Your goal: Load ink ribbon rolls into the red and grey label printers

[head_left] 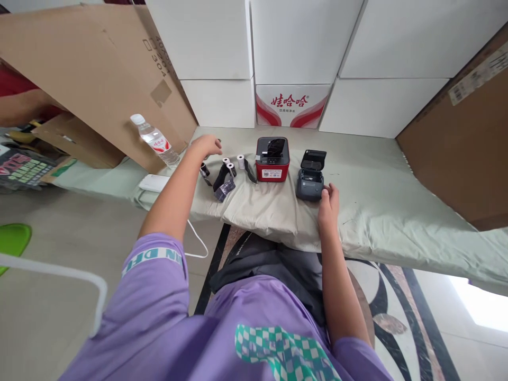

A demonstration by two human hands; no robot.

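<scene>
My left hand (207, 145) reaches over the back left of the cloth-covered table, its fingers curled together; whatever they may hold is hidden. Just in front of it lie small white paper rolls (230, 168), black rolls (205, 170) and a dark crumpled wrapper (224, 189). Another white roll (241, 161) stands closer to the red and black printer (272, 160). A dark grey portable printer (310, 182) sits to the right with its lid raised. Against its right side rests my right hand (329, 203), fingers loosely apart and not wrapped round it.
A water bottle (155, 142) leans at the left beside a large cardboard sheet (95, 69). Near it lies a white box-like object (154, 183) with a cable (200, 254). White cartons (293, 42) line the back, and a brown carton (460, 127) stands right. Another person's arm (26, 107) shows far left.
</scene>
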